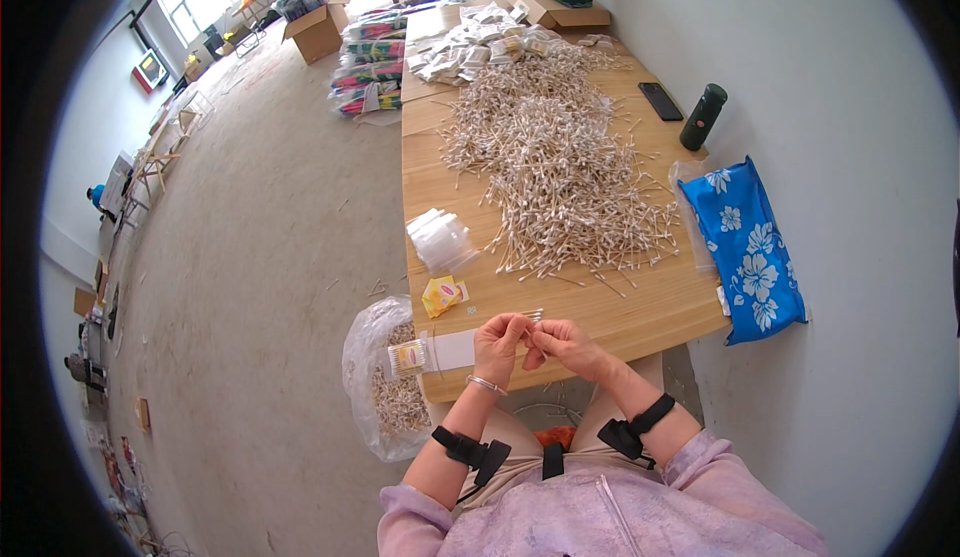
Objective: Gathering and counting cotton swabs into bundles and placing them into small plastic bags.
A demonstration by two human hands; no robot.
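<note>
Close together above the near edge of the table, my left hand and my right hand are both closed on a few cotton swabs, whose white tips stick out past the fingers. A large loose heap of cotton swabs covers the middle of the table. Left of my hands lie a white strip and a filled packet of swabs with a yellow label. Farther up are small yellow cards and a stack of clear plastic sleeves.
A clear sack of swabs stands beside the table's left corner. Along the right lie a blue floral package, a dark bottle and a phone. Filled packets and a cardboard box sit at the far end. A wall borders the right.
</note>
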